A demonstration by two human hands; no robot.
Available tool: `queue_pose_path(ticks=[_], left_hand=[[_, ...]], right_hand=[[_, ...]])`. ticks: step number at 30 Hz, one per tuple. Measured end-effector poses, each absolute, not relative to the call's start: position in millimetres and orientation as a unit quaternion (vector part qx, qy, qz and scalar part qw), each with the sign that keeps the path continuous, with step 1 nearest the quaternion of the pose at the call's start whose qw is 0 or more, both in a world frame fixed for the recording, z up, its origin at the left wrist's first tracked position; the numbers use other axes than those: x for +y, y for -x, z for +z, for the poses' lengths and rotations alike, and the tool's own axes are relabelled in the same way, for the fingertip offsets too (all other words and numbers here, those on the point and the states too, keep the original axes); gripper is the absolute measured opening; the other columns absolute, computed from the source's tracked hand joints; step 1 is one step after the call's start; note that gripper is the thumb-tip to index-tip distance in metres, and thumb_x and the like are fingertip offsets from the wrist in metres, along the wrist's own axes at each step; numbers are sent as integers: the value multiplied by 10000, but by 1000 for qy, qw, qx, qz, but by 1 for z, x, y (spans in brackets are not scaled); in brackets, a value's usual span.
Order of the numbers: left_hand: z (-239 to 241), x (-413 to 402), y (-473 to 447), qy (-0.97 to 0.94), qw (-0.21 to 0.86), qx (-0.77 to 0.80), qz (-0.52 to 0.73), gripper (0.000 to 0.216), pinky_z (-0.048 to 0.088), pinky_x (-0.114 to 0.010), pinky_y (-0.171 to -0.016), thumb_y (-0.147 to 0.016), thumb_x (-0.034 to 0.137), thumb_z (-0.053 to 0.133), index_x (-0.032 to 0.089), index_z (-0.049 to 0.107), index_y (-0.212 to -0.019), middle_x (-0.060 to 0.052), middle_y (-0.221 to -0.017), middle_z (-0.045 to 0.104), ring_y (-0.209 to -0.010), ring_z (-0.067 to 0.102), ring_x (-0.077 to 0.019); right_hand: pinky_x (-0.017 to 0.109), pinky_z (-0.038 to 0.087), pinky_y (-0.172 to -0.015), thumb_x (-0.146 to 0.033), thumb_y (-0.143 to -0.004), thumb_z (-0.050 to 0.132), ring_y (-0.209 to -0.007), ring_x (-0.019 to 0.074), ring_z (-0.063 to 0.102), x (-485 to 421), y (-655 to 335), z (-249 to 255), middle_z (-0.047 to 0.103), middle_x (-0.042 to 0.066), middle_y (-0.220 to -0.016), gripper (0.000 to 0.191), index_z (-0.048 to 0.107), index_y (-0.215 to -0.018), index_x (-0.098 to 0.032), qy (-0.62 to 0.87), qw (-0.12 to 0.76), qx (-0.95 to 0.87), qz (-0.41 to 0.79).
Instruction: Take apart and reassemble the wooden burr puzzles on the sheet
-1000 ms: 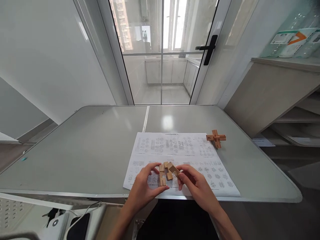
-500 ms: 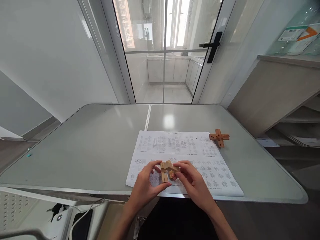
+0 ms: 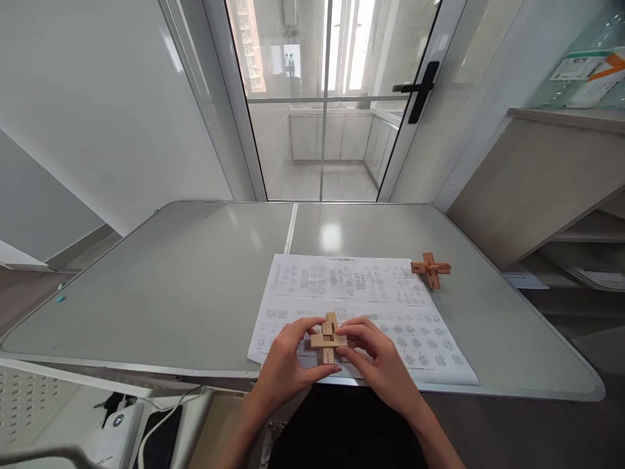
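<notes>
A light wooden interlocking puzzle (image 3: 329,339), its pieces crossed like a plus, is held between both my hands just above the near edge of a printed instruction sheet (image 3: 371,293). My left hand (image 3: 288,365) grips it from the left, thumb under and fingers over. On the right side my right hand (image 3: 378,358) pinches the puzzle's crossbar. A second, darker wooden cross puzzle (image 3: 431,268) lies alone on the table beyond the sheet's far right corner.
The grey folding table (image 3: 170,293) has a seam down its middle and a rounded right edge. Glass doors stand behind it, a shelf unit (image 3: 551,182) at the right. White devices and a cable (image 3: 146,430) lie below the table's front left edge.
The loose pieces between my hands have come together into a compact cross shape. Both hands closed in on it and the view shifted slightly.
</notes>
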State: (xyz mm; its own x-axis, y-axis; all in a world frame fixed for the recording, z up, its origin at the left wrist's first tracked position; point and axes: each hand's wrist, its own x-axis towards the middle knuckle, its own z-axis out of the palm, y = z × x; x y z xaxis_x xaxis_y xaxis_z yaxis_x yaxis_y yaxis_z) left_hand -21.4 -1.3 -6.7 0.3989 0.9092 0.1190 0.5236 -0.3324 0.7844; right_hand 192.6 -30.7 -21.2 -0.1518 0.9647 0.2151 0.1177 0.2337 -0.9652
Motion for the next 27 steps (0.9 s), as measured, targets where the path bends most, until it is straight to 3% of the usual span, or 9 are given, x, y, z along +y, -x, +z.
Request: queue_pose_path(ticks=[13, 27], left_hand=[[-2, -2, 22, -773, 347, 445, 290, 722, 525, -383, -977, -691, 321, 942, 342, 575, -1312, -2, -1287, 693, -1127, 647, -253], [-2, -4, 24, -776, 348, 435, 296, 702, 530, -413, -986, -704, 349, 928, 319, 581, -1313, -35, -1291, 692, -1143, 652, -275]], right_hand=[[345, 621, -846, -334, -987, 670, -878, 176, 663, -33, -192, -20, 606, 51, -1142, 143, 710, -1110, -274, 446, 485, -609, 442], [364, 635, -851, -364, -985, 678, -905, 195, 686, -33, -192, -22, 623, 57, -1125, 165, 722, -1115, -272, 444, 489, -611, 437]])
